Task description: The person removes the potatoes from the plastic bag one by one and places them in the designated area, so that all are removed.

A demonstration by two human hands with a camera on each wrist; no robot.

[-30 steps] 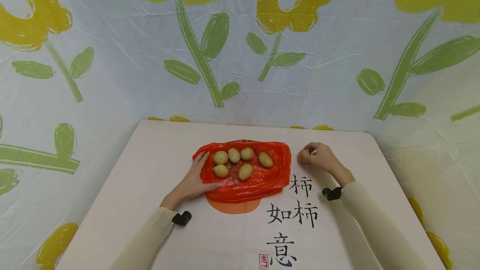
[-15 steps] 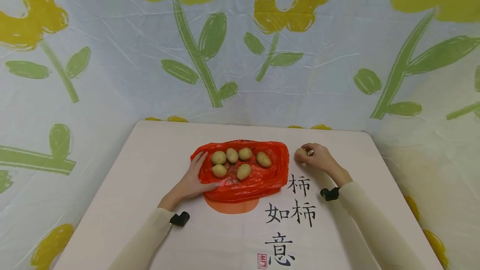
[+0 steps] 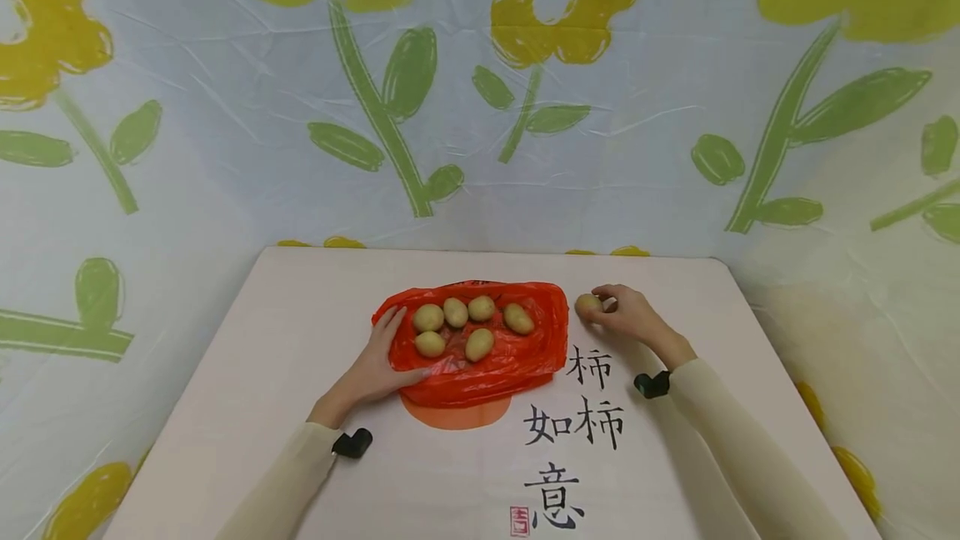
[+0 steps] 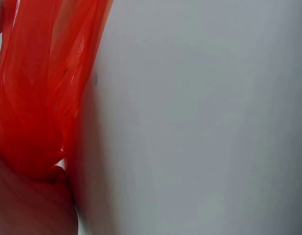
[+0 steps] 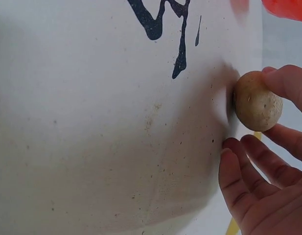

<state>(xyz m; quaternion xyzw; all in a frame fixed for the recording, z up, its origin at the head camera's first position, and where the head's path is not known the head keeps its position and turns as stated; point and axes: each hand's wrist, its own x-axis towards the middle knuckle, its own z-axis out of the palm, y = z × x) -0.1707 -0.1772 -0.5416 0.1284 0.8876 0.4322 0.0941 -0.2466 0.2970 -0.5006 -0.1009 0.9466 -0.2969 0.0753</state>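
A red plastic bag lies spread in a shallow tray-like shape on the table, with several small potatoes in it. My left hand rests on the bag's left end, its fingers spread straight over the rim and its thumb along the front side. In the left wrist view the bag rises beside that hand. Just right of the bag, my right hand pinches one more potato between thumb and index finger, close over the table. The other fingers of that hand are spread beneath, toward the table surface.
The pale table cover carries black painted characters and an orange printed shape under the bag's front. A flower-printed sheet hangs behind and at both sides. Dark specks mark the table in the right wrist view.
The head view has shifted, so the scene appears further left. My right hand and its potato have come slightly closer to the bag. My left hand keeps its place on the bag.
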